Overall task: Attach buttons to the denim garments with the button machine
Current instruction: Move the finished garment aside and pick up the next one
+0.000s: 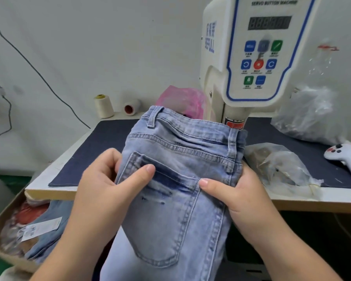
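Observation:
A pair of light blue jeans [176, 220] is held up over the table's front edge, back pocket facing me, waistband towards the machine. My left hand [107, 187] grips the jeans' left edge, thumb lying across the pocket top. On the right edge, my right hand [243, 195] grips the fabric with its thumb on the pocket corner. The white button machine [257, 57] stands behind, its round head [235, 122] just over the waistband's right end near a belt loop. No button is visible.
A dark blue mat [97, 159] covers the white table [49, 193]. Clear plastic bags [282, 165] and a white controller [344, 157] lie at right. Thread cones [103, 106] and a pink bag [182, 98] sit behind. A box with more denim [39, 230] stands at lower left.

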Motion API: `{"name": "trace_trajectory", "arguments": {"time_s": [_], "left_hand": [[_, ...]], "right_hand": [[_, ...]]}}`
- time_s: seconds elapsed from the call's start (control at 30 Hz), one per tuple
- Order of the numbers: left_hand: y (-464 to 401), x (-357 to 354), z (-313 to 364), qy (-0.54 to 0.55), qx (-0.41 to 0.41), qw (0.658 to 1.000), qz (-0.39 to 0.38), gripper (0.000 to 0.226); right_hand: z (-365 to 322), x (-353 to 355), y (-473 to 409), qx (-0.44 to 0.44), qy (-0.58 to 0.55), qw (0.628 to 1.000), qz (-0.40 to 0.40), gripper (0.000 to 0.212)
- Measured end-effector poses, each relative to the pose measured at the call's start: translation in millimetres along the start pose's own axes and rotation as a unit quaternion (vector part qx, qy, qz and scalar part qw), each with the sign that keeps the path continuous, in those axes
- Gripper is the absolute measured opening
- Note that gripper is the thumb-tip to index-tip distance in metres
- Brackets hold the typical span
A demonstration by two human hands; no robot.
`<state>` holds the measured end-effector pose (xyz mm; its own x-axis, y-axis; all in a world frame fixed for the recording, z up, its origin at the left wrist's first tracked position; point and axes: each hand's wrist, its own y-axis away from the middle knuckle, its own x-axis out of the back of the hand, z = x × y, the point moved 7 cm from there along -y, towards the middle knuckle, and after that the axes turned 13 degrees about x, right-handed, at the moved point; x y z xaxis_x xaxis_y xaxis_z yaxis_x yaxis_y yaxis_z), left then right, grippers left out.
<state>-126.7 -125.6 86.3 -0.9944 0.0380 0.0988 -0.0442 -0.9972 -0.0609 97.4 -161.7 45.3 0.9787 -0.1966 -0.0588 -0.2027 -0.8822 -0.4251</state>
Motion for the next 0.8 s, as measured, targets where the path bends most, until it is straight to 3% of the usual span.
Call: {"name": "trace_trajectory", "arguments": {"time_s": [0.17, 0.23, 0.3, 0.47, 0.6, 0.73, 0.8], "left_hand": [[-9, -13, -2, 0.071, 0.142, 0.985, -0.073, 0.046], [-8, -24, -1, 0.121, 0.204, 0.964, -0.120, 0.020], [-7, -33, -1, 0.147, 0.228, 0.948, -0.170, 0.022], [-9, -31, -17, 0.173, 0.215, 0.934, -0.228, 0.029], [-9, -31, -19, 0.159, 0.207, 0.935, -0.239, 0.036], [-5, -32, -13, 0.142, 0.204, 0.936, -0.251, 0.034], [2, -36, -7, 0.139, 0.193, 0.931, -0.276, 0.032]], "right_hand": [[-2, -2, 1, 0.007, 0.009, 1.000, -0.003, 0.043], [-2, -3, 2, 0.012, 0.014, 1.000, -0.008, 0.040], [-2, -5, 3, 0.013, 0.011, 1.000, -0.015, 0.040], [3, 0, 6, 0.001, 0.021, 1.000, -0.010, 0.043], [13, 5, 17, -0.058, 0.070, 0.996, -0.023, 0.058], [19, 17, 37, -0.112, 0.220, 0.969, -0.016, 0.087], [4, 16, 47, -0.045, 0.335, 0.941, 0.014, 0.095]]}}
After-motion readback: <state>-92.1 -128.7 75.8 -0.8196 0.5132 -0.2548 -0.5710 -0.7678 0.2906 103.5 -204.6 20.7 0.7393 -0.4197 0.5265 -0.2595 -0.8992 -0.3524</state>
